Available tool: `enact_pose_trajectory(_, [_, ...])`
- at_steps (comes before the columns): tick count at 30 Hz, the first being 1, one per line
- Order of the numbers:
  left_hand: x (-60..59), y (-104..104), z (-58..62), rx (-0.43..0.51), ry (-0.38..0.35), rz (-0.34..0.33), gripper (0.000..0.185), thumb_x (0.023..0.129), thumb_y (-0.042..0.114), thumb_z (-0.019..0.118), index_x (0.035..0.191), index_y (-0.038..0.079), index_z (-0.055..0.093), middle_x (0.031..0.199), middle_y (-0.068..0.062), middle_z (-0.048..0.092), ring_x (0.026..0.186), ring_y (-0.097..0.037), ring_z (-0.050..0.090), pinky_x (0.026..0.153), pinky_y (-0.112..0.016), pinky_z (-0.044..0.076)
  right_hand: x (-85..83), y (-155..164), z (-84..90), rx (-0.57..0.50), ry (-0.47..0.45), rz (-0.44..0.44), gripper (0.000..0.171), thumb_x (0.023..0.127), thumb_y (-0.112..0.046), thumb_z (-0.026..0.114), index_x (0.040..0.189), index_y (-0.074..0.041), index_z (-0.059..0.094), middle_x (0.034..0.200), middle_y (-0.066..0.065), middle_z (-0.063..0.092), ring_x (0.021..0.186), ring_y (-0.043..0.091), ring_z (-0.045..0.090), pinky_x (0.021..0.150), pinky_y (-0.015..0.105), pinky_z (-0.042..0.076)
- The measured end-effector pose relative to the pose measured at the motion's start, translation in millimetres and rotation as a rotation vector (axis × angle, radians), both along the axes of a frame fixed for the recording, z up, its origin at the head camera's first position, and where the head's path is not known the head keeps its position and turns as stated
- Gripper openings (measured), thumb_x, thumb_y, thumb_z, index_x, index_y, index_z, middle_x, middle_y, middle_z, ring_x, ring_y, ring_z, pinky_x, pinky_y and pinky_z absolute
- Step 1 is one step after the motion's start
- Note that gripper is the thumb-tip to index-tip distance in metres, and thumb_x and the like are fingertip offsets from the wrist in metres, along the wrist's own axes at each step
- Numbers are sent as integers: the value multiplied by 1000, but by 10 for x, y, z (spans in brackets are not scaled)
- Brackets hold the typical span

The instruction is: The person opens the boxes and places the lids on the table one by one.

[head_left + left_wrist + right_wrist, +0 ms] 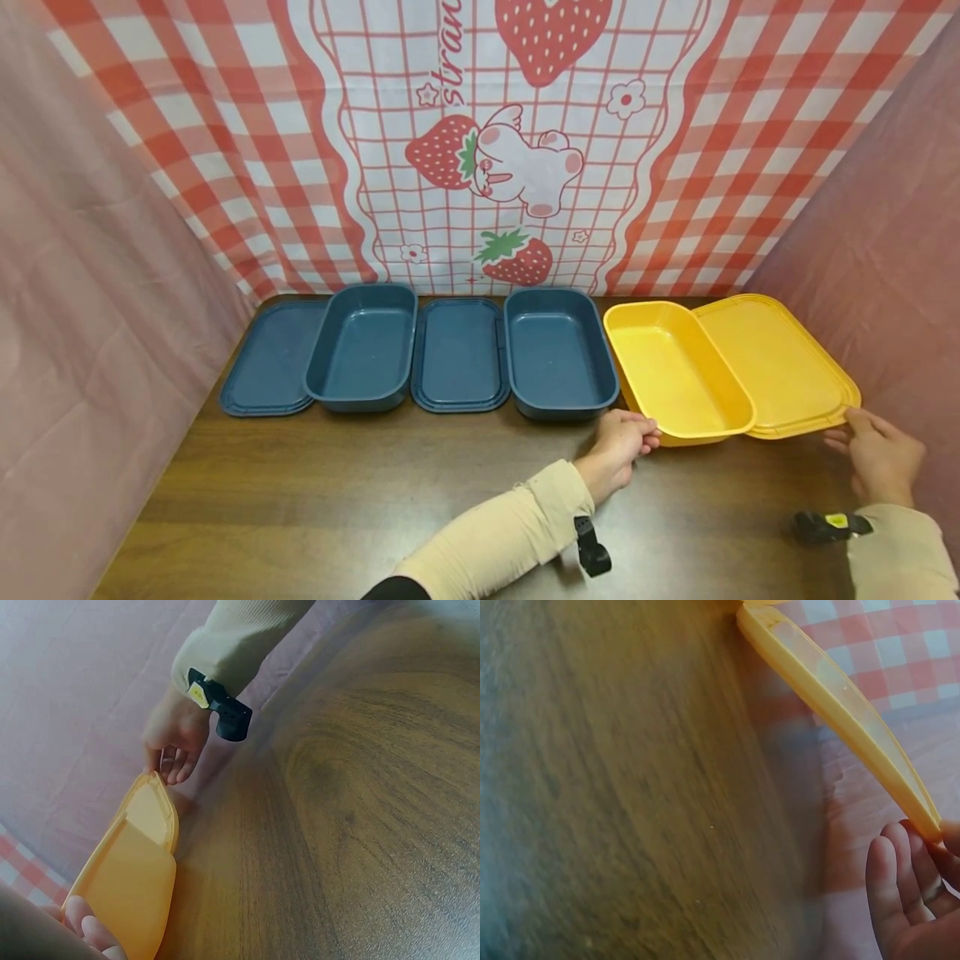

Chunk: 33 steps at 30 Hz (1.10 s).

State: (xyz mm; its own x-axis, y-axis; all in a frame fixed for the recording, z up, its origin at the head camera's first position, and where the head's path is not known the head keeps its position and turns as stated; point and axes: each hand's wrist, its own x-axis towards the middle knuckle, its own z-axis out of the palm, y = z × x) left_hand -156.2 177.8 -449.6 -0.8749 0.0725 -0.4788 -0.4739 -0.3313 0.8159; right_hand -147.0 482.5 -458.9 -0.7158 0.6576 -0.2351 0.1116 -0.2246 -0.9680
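Toward the right of the table, a yellow container (675,371) stands with its open side up, and my left hand (619,446) pinches its near left rim. Beside it a yellow lid (780,362) is held at its near right corner by my right hand (881,458). In the right wrist view the lid (855,739) slants, its corner between thumb and fingers (911,870). The left wrist view has the yellow container (127,885) near the left fingers (90,930) and the right hand (176,739) on the lid's far corner.
Left of the yellow container stand a dark blue container (561,354), a blue lid (461,358), another blue container (363,346) and another blue lid (273,362), in a row along the back edge. A checked curtain (480,150) hangs behind; pink cloth (97,292) flanks the wooden table (315,500).
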Motion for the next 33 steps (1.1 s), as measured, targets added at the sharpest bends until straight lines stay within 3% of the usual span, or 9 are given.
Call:
enact_pose_trajectory(8, [-6, -1, 19, -6, 6, -6, 10, 87, -6, 63, 82, 2, 62, 66, -5, 64, 51, -5, 49, 46, -11, 36, -13, -1, 16, 4, -54, -69, 25, 94, -14, 62, 71, -25, 65, 57, -12, 64, 44, 6, 62, 43, 21, 52])
enact_pose_trajectory(17, [-20, 5, 18, -1, 8, 4, 10, 86, -6, 63, 82, 2, 62, 67, -6, 65, 50, -5, 49, 46, -11, 36, -64, 13, 26, 4, -91, -102, 37, 93, -6, 59, 61, -24, 63, 47, -9, 61, 38, 7, 58, 38, 21, 48])
enact_pose_trajectory(21, [-23, 14, 15, 3, 6, 5, 9, 87, -6, 63, 82, 2, 62, 66, -5, 64, 51, -5, 49, 46, -11, 37, -73, 40, 20, 11, -118, -96, 44, 92, -5, 59, 54, -26, 64, 45, -8, 60, 36, 8, 56, 36, 21, 47])
enact_pose_trajectory(25, [-20, 21, 10, 7, 7, 1, 10, 87, -6, 63, 82, 2, 61, 65, -4, 62, 50, -6, 49, 46, -11, 36, -72, 64, -3, 85, -183, -76, 49, 93, -7, 57, 51, -31, 60, 43, -12, 58, 35, 6, 54, 35, 21, 46])
enact_pose_trajectory(33, [-37, 11, 17, 5, 18, 11, 10, 86, -6, 63, 83, 3, 60, 67, -6, 64, 51, -6, 49, 46, -11, 36, -128, 98, 33, 153, -231, 14, 53, 94, -8, 55, 47, -33, 58, 41, -14, 56, 35, 5, 54, 36, 20, 46])
